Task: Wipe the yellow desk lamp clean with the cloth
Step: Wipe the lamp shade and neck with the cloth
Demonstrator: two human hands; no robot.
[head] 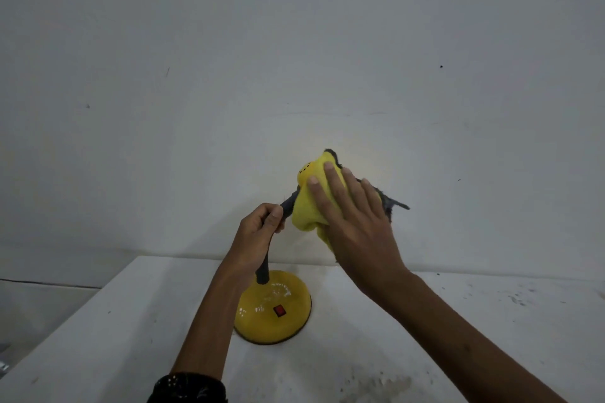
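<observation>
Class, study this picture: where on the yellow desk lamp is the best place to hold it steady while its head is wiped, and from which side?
Probably the dark neck, from the left. It is slim enough to close a fist around, as the left hand does, and it leaves the lamp head free for the right hand and cloth.

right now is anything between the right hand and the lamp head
Only the cloth it wipes with: the right hand presses it flat onto the yellow lamp head. Nothing else visible intervenes. The left hand grips the dark neck beside it.
</observation>
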